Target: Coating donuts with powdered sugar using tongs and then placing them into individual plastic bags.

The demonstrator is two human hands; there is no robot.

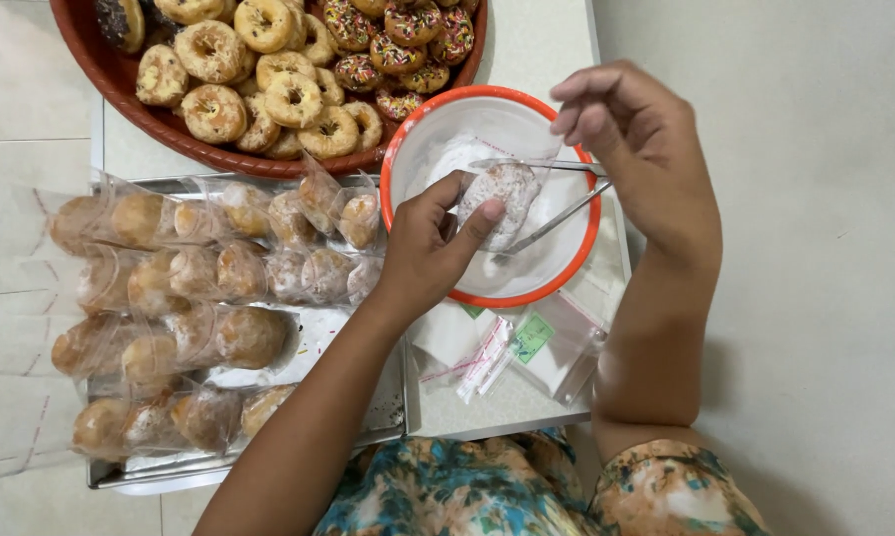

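1. The worktop is pale and carries everything; its bare part shows at 12 to 1 o'clock.
2. One metal tray lies at 8 to 9 o'clock. It holds clear bags with sugared donuts inside, in about four rows; the bags overlap, so an exact count cannot be told.
3. One red basket sits at 11 to 12 o'clock, cut by the top edge. It is heaped with plain ring donuts, roughly a dozen in view; a cluster of sprinkled donuts, about eight; and one dark donut at the far left.
4. One orange-rimmed bowl stands near centre, touching the basket's near edge, with white sugar inside.
5. A loose pile of empty clear bags lies at 5 o'clock, just below the bowl; the number cannot be told.
6. The left hand reaches over the bowl, thumb and fingers pinching one sugar-coated donut above the sugar.
7. The right hand hovers at 2 o'clock over the bowl's rim, fingers pressed together around one pair of metal tongs, whose tips meet the coated donut.
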